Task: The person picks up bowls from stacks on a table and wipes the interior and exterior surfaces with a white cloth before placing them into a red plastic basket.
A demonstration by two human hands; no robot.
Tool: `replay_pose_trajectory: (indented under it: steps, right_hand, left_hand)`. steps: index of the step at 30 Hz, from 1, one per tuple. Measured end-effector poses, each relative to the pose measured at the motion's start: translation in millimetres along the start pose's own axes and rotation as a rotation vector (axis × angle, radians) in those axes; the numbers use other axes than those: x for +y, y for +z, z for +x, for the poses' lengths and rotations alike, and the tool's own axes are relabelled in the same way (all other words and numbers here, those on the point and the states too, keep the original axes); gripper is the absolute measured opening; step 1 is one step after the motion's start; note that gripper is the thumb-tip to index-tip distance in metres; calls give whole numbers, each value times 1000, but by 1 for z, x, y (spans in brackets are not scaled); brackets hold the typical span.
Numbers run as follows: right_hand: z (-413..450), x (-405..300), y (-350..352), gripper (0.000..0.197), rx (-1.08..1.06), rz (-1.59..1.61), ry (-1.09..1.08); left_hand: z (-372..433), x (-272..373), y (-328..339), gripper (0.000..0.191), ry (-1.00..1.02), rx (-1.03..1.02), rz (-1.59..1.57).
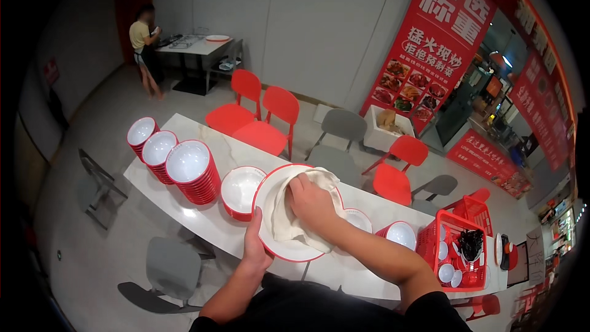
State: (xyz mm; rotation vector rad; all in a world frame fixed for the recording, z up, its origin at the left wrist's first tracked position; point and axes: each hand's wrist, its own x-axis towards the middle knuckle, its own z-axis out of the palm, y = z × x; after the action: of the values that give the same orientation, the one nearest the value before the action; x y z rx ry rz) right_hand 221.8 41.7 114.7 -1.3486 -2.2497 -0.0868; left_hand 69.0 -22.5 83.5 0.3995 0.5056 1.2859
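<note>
A large white bowl with a red rim (270,186) is held over the table, its inside facing me. My left hand (257,244) grips its lower left edge, thumb over the rim. Inside it, my right hand (309,200) presses a cream cloth (283,221) against the surface; its fingertips are partly hidden in the folds. Just left of the held bowl stands a smaller red-and-white bowl (242,190). Farther left are several stacks of such bowls, the tallest (196,175) nearest me. More bowls (400,235) stand to the right, partly behind my right forearm.
The long white marbled table (203,129) runs beneath the bowls. At its right end, a red plastic basket (428,244) holds small bowls and a black bundle. Red chairs (279,106) and grey chairs (173,263) surround the table. A person (143,46) stands at another table, far left.
</note>
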Motion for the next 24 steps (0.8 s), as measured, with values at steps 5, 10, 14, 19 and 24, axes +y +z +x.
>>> replay_pose_trajectory:
  steps: [5,10,14,19,24]
  right_hand:
    - [-9,-38,1,17,42,668,121]
    - [-26,-48,-28,17,-449,684,-178]
    - [-25,-27,-52,22,-699,4,85]
    - [5,-10,-45,13,-166,-52,38]
    - [17,-36,-45,17,-392,193,-324]
  left_hand:
    - [1,10,3,64,-33,-49,25]
    - [7,35,-9,62,-48,-220,1]
    - [9,33,-18,52,0,-118,52]
    - [10,28,-15,49,-62,-99,36]
    - [-2,35,-9,54,-74,-154,2]
